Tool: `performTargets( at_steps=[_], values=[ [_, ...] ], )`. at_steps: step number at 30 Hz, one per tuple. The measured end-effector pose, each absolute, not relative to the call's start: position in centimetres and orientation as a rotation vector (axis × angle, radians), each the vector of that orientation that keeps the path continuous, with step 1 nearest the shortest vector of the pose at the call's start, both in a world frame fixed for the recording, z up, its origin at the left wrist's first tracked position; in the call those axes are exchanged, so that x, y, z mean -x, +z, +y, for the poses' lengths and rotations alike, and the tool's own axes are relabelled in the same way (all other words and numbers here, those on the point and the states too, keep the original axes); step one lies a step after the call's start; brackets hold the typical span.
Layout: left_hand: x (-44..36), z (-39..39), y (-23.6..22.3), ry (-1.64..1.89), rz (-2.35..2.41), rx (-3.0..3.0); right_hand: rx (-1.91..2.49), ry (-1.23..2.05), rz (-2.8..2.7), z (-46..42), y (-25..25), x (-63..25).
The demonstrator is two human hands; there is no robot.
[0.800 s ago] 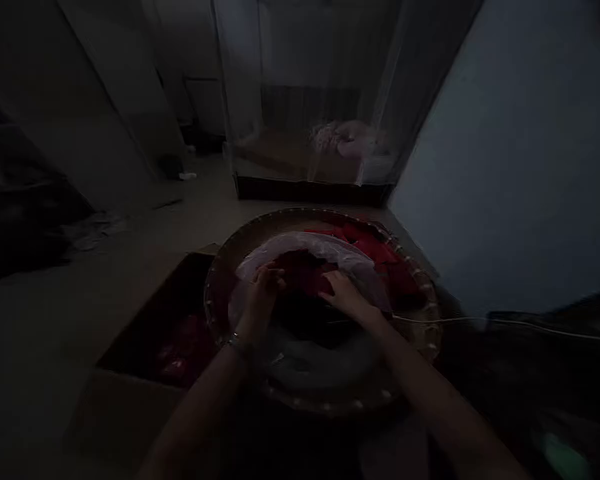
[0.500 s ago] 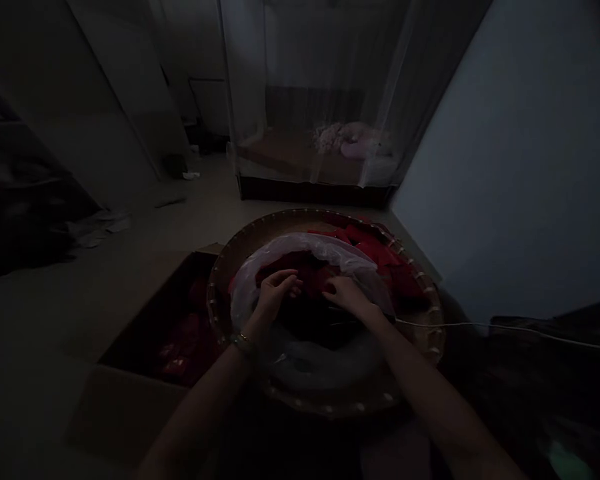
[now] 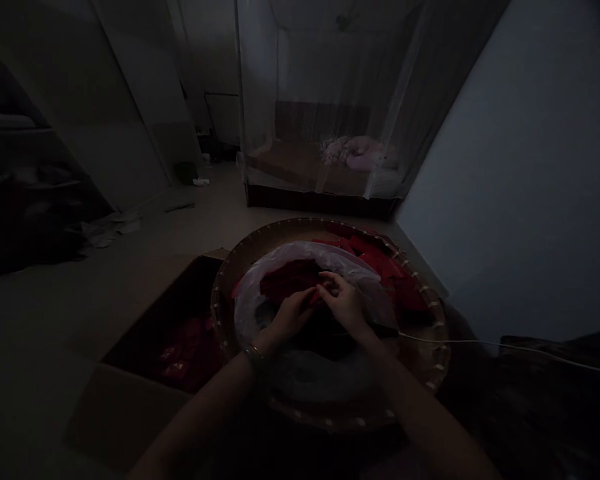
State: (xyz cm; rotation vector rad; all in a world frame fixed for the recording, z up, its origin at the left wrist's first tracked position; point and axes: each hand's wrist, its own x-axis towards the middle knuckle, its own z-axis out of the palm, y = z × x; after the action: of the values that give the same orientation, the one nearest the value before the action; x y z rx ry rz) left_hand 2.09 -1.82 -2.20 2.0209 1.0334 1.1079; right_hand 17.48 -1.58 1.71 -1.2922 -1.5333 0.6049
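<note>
My left hand (image 3: pixel 294 315) and my right hand (image 3: pixel 344 303) meet over a round woven bamboo tray (image 3: pixel 253 235). Between their fingertips is a small red piece (image 3: pixel 314 296), its kind too dark to make out. The left fingers are closed on it; the right thumb and fingers pinch at its other side. Beneath them an opened clear plastic bag (image 3: pixel 300 251) lies in the tray, with dark red flat pieces (image 3: pixel 287 280) inside. Brighter red pieces (image 3: pixel 367 252) are heaped along the tray's far right side.
Left of the tray stands an open cardboard box (image 3: pixel 130 393) with red shiny packets (image 3: pixel 180 357) inside. A white cord (image 3: pixel 460 341) runs off right. Behind are a netted bed (image 3: pixel 290 163) and a pale wall (image 3: pixel 525 173). Papers (image 3: pixel 113 229) lie on the floor at left.
My hands were apart over the bag and have come together, the left moving right. A small red piece now shows between their fingertips. The whole view has shifted slightly.
</note>
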Motion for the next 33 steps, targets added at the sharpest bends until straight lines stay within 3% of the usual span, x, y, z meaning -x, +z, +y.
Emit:
performTargets(
  at_steps=[4, 11, 15, 27, 33],
  values=[
    [-2.0, -1.2, -2.9, 1.125, 1.103, -1.911, 1.214, 0.743, -1.536, -0.8, 0.7, -17.7],
    [-2.0, -0.5, -3.1, 1.134, 1.141, -1.758, 1.193, 0.249, -1.831, -0.7, -0.4, -18.5],
    [-2.1, -0.3, -3.3, 1.149, 1.095, -1.67, 1.165, 0.136, -1.904, -0.7, -0.8, -18.4],
    [-1.9, -0.9, -3.3, 1.112, 1.199, -1.86, 1.226, 0.143, -1.899, -1.5, 2.0, -19.2],
    [-1.8, -0.5, -3.4, 1.132, 1.32, -1.774, 1.448, 0.245, -1.618, -1.6, 3.0, -20.8]
  ],
)
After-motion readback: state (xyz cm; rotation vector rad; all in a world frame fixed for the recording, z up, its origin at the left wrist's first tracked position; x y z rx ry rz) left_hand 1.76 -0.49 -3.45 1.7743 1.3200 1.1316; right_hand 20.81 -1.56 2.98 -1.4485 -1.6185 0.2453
